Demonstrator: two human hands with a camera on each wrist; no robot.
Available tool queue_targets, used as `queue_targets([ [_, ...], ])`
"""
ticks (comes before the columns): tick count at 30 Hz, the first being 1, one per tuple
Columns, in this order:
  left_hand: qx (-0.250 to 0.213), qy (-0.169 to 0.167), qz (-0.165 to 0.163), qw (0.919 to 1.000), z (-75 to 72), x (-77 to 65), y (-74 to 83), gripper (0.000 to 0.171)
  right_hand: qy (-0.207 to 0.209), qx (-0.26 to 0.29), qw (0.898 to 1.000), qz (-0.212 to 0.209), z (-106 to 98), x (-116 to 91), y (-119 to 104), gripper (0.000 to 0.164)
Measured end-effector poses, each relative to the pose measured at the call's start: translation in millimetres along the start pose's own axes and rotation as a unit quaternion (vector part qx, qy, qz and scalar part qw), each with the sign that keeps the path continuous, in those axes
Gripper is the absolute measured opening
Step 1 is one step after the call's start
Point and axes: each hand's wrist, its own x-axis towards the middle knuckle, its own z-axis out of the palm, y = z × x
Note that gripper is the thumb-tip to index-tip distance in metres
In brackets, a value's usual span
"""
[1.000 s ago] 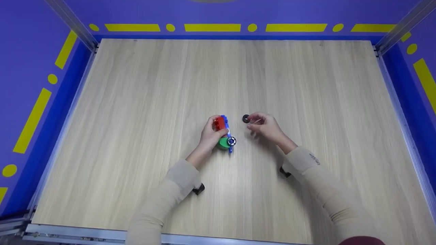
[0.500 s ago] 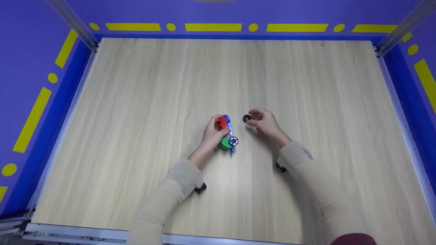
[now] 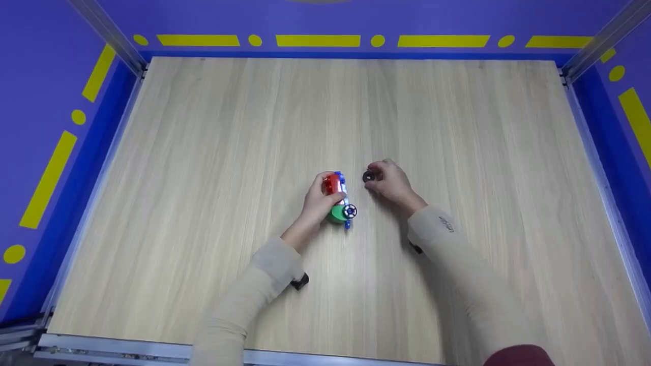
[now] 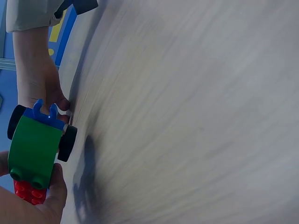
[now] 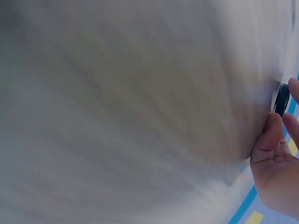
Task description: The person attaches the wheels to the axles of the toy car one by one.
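My left hand grips a toy block car made of a red block, a green block and a blue base. A black wheel sits on the base's right side at the green end. The left wrist view shows wheels on both sides of the green block and a blue hook at its end. To the right, my right hand pinches a loose black wheel between thumb and fingers. In the right wrist view this loose wheel stands at or near the table surface.
A light wooden table lies under both hands. Blue walls with yellow markings stand behind it and at the sides. A metal rail runs along the front edge. Dark wrist cameras hang below the sleeves.
My right hand has shifted slightly left and away from me, and its thumb and fingers have closed around the loose wheel. The left hand and the car have moved slightly right.
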Motion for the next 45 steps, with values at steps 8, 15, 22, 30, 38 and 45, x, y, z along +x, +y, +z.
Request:
queue_targets([
  [8, 0.004, -0.003, 0.003, 1.0000, -0.5, -0.7, 0.5, 0.053, 0.020, -0.062, 0.998, -0.019, 3, 0, 1, 0.035],
  [15, 0.009, -0.002, 0.006, 0.9999, -0.4, -1.5, 0.8, 0.053, 0.021, -0.065, 0.997, -0.019, 3, 0, 0, 0.032],
  [22, 0.001, -0.002, -0.007, 1.0000, 0.0, -2.1, 1.2, 0.053, 0.020, -0.059, 0.998, -0.020, 3, 0, 0, 0.031],
  [30, 0.003, -0.002, -0.008, 1.0000, -1.2, -2.5, 2.8, 0.055, 0.003, -0.014, 1.000, -0.014, 0, -3, 1, 0.032],
  [38, 0.001, -0.003, -0.007, 1.0000, 0.4, -2.6, 3.9, 0.056, -0.026, 0.050, 0.998, 0.001, -8, -13, 5, 0.035],
  [45, 0.010, -0.005, -0.011, 0.9999, 2.8, -3.0, 3.5, 0.056, -0.037, 0.058, 0.998, 0.009, -10, -21, 6, 0.034],
])
